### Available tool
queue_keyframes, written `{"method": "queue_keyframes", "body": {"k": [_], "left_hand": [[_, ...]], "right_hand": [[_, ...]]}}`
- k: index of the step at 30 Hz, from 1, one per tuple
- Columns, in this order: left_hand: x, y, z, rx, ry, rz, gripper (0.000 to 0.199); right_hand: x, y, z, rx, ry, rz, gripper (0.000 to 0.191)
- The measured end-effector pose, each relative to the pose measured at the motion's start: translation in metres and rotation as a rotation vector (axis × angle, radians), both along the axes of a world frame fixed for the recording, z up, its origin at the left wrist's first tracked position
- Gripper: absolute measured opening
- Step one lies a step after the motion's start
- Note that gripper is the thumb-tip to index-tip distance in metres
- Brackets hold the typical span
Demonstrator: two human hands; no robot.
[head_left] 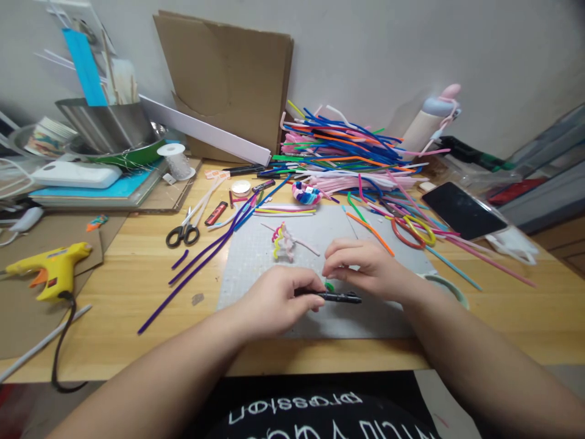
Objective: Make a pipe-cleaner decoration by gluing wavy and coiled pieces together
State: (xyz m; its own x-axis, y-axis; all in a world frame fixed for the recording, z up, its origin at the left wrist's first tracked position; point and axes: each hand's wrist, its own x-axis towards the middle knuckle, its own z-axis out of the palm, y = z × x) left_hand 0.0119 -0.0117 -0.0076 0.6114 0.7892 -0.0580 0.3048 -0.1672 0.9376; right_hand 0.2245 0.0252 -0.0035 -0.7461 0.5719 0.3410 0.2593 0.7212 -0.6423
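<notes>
In the head view my left hand (pixel 278 299) is closed around a black pen (pixel 340 297), which points to the right above the grey cutting mat (pixel 256 317). A small green piece of pipe cleaner (pixel 329 286) sits against the pen, between my two hands. My right hand (pixel 361 265) hovers just above it, fingers curled and tips close together; whatever they pinch, if anything, is too small to make out. Beyond my hands, a small shaped piece of pink, yellow and white pipe cleaners (pixel 284 242) rests on the mat.
Behind lies a large heap of coloured pipe cleaners (pixel 347 149). Black-handled scissors (pixel 183 235), purple pipe cleaners (pixel 196 265) and a yellow glue gun (pixel 55 268) are to the left. Red-and-yellow-handled scissors (pixel 414 231), a roll of tape (pixel 445 286) and a phone (pixel 464 210) lie right.
</notes>
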Motion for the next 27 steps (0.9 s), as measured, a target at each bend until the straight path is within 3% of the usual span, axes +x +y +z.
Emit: {"method": "queue_keyframes", "body": {"k": [6,12,16,20,23,27], "left_hand": [[-0.001,0.002,0.001,-0.129,-0.173,0.183,0.009],[0.001,0.007,-0.007,-0.142,-0.337,0.383,0.008],[-0.001,0.006,-0.013,0.139,-0.112,0.457,0.008],[-0.005,0.004,-0.015,0.510,0.301,0.298,0.013],[-0.007,0.005,-0.014,0.657,0.416,0.130,0.015],[-0.008,0.005,-0.012,0.743,0.401,-0.047,0.018]], "right_hand": [[-0.004,0.000,-0.004,-0.079,0.076,-0.060,0.011],[-0.022,-0.020,-0.011,0.141,0.006,-0.261,0.010],[-0.029,-0.031,-0.011,0.417,-0.141,-0.278,0.014],[-0.024,-0.032,-0.005,0.612,-0.237,-0.274,0.014],[-0.016,-0.026,0.000,0.488,-0.237,-0.275,0.014],[-0.009,-0.016,0.006,0.013,-0.169,-0.168,0.013]]}}
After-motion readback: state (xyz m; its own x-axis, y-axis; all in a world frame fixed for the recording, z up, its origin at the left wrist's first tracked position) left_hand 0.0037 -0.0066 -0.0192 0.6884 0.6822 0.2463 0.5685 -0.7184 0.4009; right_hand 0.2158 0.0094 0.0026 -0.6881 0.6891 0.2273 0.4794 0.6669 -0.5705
